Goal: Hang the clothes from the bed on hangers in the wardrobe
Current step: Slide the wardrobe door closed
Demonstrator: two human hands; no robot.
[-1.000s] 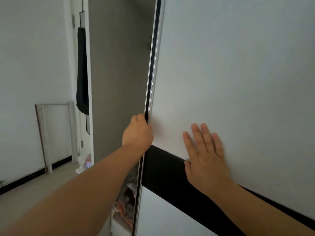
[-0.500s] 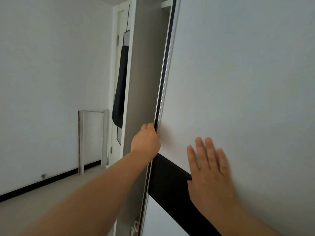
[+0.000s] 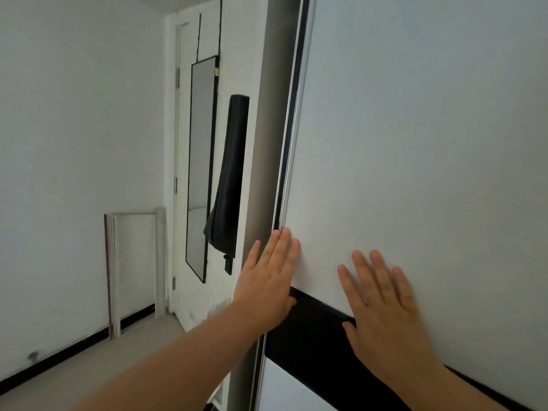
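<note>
The wardrobe's white sliding door [image 3: 415, 143] with a black band [image 3: 314, 339] fills the right of the view. Its metal-trimmed left edge stands close to the grey side panel [image 3: 269, 129], leaving only a thin dark gap. My left hand [image 3: 267, 280] lies flat with straight fingers on the door's left edge. My right hand [image 3: 382, 304] presses flat on the door face, across the white panel and the black band. No clothes, bed or hangers are in view.
A white room door [image 3: 184, 143] with a long black-framed mirror [image 3: 200, 167] hung on it stands at the left, beside a dark garment [image 3: 228, 179] hanging there. A white frame [image 3: 135, 268] leans on the left wall. Beige floor [image 3: 89, 366] lies below.
The sliding door has moved left and the opening has narrowed to a thin gap. My left hand let go of the door edge and now lies flat. The view turned left.
</note>
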